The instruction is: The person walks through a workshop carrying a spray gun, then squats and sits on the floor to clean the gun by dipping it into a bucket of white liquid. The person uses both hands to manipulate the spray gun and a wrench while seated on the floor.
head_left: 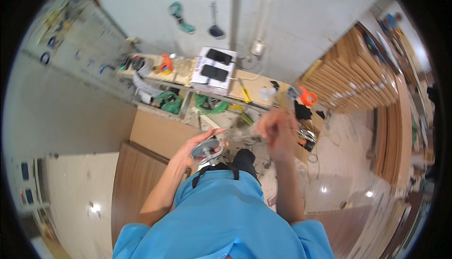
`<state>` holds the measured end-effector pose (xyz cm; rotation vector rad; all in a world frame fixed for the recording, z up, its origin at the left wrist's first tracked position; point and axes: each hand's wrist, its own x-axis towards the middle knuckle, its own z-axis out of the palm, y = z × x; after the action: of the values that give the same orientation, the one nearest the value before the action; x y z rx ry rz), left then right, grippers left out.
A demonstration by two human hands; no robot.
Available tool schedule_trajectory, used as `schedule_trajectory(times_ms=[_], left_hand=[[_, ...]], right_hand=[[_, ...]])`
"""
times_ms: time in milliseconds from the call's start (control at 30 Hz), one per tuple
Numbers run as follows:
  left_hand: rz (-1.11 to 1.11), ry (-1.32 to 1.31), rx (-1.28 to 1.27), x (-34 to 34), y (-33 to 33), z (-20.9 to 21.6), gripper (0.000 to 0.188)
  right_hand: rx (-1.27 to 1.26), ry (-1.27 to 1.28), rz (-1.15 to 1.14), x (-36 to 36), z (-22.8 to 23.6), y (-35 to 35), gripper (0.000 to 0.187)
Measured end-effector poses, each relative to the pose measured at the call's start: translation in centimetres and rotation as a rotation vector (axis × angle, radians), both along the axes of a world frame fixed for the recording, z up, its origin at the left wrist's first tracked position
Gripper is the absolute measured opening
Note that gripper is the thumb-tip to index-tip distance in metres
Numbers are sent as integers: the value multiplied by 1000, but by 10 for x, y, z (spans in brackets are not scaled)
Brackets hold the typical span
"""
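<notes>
My left hand [192, 147] is closed around a grey, round-headed device [205, 149] with a pale curved loop at its side. It is held just in front of my waist, and its exact kind is unclear. Higher and to the right, my right hand [278, 129] is raised over the floor, blurred by motion. Its fingers look curled together, and whatever they may pinch cannot be made out. A faint translucent smear shows between the two hands.
Ahead, a narrow bench carries a white box [212, 84] with two black phones [214, 73], a yellow cutter [245, 90] and orange tape dispensers [166, 64]. Green bags [169, 102] sit below. An open carton [308, 139] and stacked brown panels [353, 73] stand right; a wood panel [136, 183] leans left.
</notes>
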<state>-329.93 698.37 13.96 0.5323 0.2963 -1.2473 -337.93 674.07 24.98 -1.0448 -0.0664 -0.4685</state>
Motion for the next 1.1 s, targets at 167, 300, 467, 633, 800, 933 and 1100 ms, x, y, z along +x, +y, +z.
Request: schedule_trajectory(times_ms=[167,300,467,633,800,933,1100], left_hand=[[189,-162,-146,22,23,-3,46],[409,-366,13,28,16,23,41],[371,-760,259,21,2,88,41],[310,-713,167,26,-8,89,40],[311,-700,181,25,-7,67,37],[287,-644,221,19,-8,64,35],[293,-633,248,16,-9,63,33]], right_hand=[[-373,213,-66,-7,31,-7,36],[-629,526,25,-3,24,4,20],[-901,445,35,-2,-1,30,15],[-1056,415,93,0,-6,44,14],[-1173,401,103,-1,-16,35,16],[-1221,327,108,-2,-33,24,17],[-1131,410,159,0,-50,18,20]])
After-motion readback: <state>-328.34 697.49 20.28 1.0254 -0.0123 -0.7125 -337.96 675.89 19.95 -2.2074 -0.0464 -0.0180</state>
